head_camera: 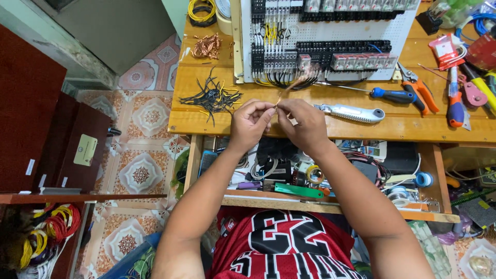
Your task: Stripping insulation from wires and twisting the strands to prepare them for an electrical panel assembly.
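- Two hands meeting over front edge of wooden bench: left hand, right hand, fingertips almost touching.
- Left thumb and forefinger pinched tight on thin wire end; other fingers curled in.
- Right thumb and forefinger closed on same wire, just beside left pinch; bare coppery tip poking up between the two.
- Wire running up and right toward white control panel, blurred along its length; exact terminal not tellable.
- Step in hand, by the look: twisting or dressing stripped strands of wire end.
- To do well: pinch close to tip, roll in one direction only, all strands gathered, none splayed.
- Slack toward panel worth minding, no tugging on seated wires.
- Pile of black wire offcuts left of hands, near but apart.
- Copper scrap heap further back left.
- Grey utility knife just right of right hand, on bench.
- Blue-handled screwdriver and orange-handled cutters behind knife, within reach.
- Open shelf under bench cluttered with tape rolls and cables, not touched.
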